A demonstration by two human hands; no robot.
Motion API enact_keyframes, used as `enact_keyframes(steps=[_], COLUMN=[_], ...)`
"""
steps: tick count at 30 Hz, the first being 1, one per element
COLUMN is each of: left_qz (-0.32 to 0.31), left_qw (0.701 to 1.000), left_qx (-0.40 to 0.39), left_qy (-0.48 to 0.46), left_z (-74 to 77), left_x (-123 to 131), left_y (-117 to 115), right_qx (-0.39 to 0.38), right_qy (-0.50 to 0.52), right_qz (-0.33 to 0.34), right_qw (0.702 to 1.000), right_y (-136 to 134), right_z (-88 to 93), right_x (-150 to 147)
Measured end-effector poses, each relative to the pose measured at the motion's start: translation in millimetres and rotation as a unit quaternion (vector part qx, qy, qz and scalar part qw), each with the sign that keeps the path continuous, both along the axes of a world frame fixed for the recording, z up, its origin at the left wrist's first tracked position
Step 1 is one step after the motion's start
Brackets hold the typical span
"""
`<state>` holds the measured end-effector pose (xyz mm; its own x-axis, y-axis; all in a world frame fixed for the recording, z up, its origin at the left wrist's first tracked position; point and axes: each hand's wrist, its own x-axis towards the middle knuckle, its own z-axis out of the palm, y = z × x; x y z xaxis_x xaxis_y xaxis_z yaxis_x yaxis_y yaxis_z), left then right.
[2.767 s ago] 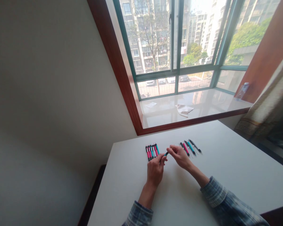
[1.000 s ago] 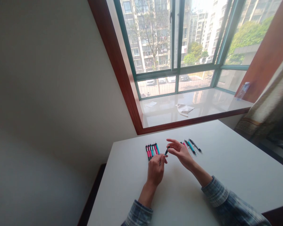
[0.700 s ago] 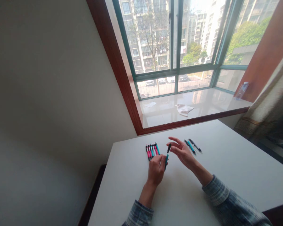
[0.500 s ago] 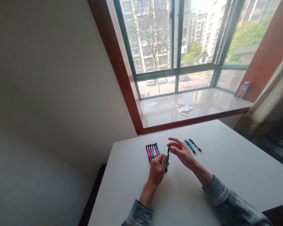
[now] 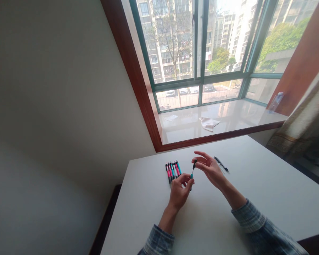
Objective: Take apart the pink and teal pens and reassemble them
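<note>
My left hand point(image 5: 180, 191) is closed around the teal barrel of a pen point(image 5: 191, 175), which stands tilted over the table. My right hand point(image 5: 208, 168) pinches the pen's black end piece point(image 5: 194, 164) between thumb and index finger, its other fingers spread out. Between the teal barrel and the black piece a thin, pale refill shows. Just beyond my left hand, several pink, teal and white pens point(image 5: 172, 169) lie side by side in a row. A black pen point(image 5: 221, 164) rests behind my right hand, which hides part of that area.
The white table point(image 5: 202, 226) runs up to a window sill point(image 5: 183, 131) with a brown frame. On the sill lie a crumpled cloth point(image 5: 209, 124) and a sheet of paper point(image 5: 171, 117); a clear bottle point(image 5: 275, 102) stands at its right end. A curtain point(image 5: 295, 124) hangs on the right.
The black end piece has come away from the teal barrel, leaving the refill showing between them. My right hand has moved slightly right and now covers the teal pen lying behind it.
</note>
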<state>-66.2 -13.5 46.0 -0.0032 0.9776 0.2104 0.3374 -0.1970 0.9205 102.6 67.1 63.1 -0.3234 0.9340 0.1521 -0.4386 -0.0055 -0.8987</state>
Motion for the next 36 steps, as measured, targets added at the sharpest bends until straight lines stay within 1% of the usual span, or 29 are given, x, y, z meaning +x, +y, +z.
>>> enact_keyframes(steps=[5, 7, 10, 12, 14, 17, 19, 21, 23, 27, 29, 32, 34, 36], left_qz=[0.006, 0.014, 0.042, 0.067, 0.092, 0.113, 0.113, 0.111, 0.111, 0.123, 0.13, 0.126, 0.116, 0.109], left_qw=[1.0, 1.0, 0.998, 0.996, 0.993, 0.99, 0.99, 0.99, 0.991, 0.99, 0.989, 0.989, 0.989, 0.989], left_qx=[0.011, 0.015, 0.028, 0.039, 0.05, 0.068, 0.074, 0.074, 0.07, 0.068, 0.07, 0.077, 0.083, 0.086], left_qy=[-0.006, -0.007, -0.027, -0.044, -0.053, -0.051, -0.043, -0.04, -0.041, -0.031, -0.025, -0.028, -0.036, -0.043], left_z=[-3.6, -6.4, -9.9, -10.5, -9.8, -7.9, -6.9, -6.6, -6.9, -9.1, -10.1, -9.9, -8.8, -8.0], left_x=[-0.1, -0.7, -2.9, -4.7, -5.4, -3.7, -1.3, 0.5, 1.0, -0.5, -1.1, -1.0, -0.8, -0.8], left_y=[0.4, 0.7, 1.9, 3.2, 4.4, 4.2, 2.8, 1.6, 1.3, 2.8, 3.4, 3.4, 3.0, 2.7], right_qx=[0.018, 0.03, 0.054, 0.074, 0.102, 0.155, 0.174, 0.185, 0.191, 0.197, 0.198, 0.201, 0.207, 0.214], right_qy=[0.009, 0.004, -0.039, -0.118, -0.235, -0.413, -0.478, -0.513, -0.538, -0.577, -0.587, -0.591, -0.596, -0.611], right_qz=[-0.013, -0.033, -0.086, -0.117, -0.125, -0.109, -0.094, -0.081, -0.073, -0.08, -0.082, -0.084, -0.103, -0.141], right_qw=[1.0, 0.999, 0.994, 0.983, 0.958, 0.891, 0.856, 0.834, 0.818, 0.789, 0.78, 0.777, 0.769, 0.749], right_y=[0.3, 2.6, 6.6, 6.5, 2.2, -10.4, -18.9, -24.9, -28.4, -34.9, -38.9, -41.7, -38.5, -30.7], right_z=[22.6, 29.9, 30.5, 22.4, 8.7, -15.0, -27.7, -35.1, -37.5, -35.9, -35.4, -34.5, -32.3, -28.5], right_x=[8.3, 13.7, 23.8, 29.3, 31.2, 26.6, 21.4, 17.3, 15.6, 16.8, 17.6, 18.2, 19.0, 20.2])
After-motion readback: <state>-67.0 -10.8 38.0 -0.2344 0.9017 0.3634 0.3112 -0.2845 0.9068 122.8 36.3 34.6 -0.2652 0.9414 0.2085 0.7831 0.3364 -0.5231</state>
